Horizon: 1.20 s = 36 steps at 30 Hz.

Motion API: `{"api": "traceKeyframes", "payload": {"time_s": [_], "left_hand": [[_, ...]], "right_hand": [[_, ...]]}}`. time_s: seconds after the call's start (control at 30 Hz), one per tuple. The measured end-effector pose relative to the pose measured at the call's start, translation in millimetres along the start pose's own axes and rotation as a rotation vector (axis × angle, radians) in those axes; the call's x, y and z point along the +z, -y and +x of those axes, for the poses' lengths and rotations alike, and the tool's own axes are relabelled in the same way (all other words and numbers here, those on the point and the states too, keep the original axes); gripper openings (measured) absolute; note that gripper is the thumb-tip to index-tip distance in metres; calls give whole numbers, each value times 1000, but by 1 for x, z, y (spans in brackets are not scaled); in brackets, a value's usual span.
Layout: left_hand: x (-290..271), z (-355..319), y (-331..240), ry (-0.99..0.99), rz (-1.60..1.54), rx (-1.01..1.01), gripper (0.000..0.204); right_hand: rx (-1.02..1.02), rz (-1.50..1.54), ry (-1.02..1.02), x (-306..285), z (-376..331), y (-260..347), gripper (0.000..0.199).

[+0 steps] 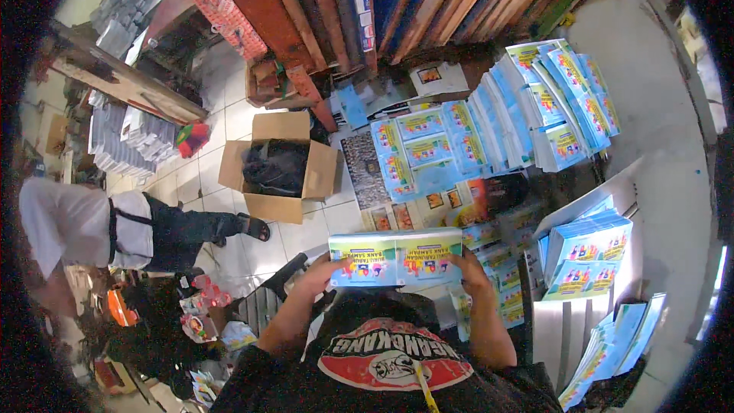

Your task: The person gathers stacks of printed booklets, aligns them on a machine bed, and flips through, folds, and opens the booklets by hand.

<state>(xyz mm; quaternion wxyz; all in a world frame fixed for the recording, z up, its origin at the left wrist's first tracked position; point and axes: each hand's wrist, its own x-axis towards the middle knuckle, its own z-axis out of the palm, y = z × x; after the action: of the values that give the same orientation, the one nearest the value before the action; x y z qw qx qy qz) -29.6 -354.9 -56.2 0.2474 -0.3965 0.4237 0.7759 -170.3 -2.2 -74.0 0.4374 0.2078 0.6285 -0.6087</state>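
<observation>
- Both hands are busy: my left hand pinches the left end of a wide, blue-white-and-green printed paper pad, my right hand pinches its right end.
- Pad's up in front of my black printed T-shirt, cover up, lettering upside down to me. Gripping both ends probably stops it sagging.
- Beyond it, tall blue-and-white printed paper stacks lean in a fanned row, I'd guess so bundles stay separable. Can't tell what's underneath.
- Open brown cardboard box sits on the white tiled floor, flaps folded out, likely for easy reach.
</observation>
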Motion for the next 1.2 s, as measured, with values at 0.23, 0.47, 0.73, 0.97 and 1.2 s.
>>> {"api": "traceKeyframes", "payload": {"time_s": [0.23, 0.47, 0.73, 0.97, 1.2], "left_hand": [[-22, 122, -28, -17, 15, 9, 49], [-29, 279, -58, 1, 103, 48, 35], [13, 437, -16, -262, -174, -178, 44], [-39, 515, 37, -251, 671, 75, 59], [-12, 527, 27, -250, -29, -101, 53]], "right_hand": [[-114, -283, -68, -10, 107, 54, 55], [-118, -365, -140, -28, 268, 83, 58], [79, -549, -347, -137, 441, 26, 72], [-478, -713, -259, -106, 464, 57, 72], [-116, -795, -152, -117, 460, 78, 66]]}}
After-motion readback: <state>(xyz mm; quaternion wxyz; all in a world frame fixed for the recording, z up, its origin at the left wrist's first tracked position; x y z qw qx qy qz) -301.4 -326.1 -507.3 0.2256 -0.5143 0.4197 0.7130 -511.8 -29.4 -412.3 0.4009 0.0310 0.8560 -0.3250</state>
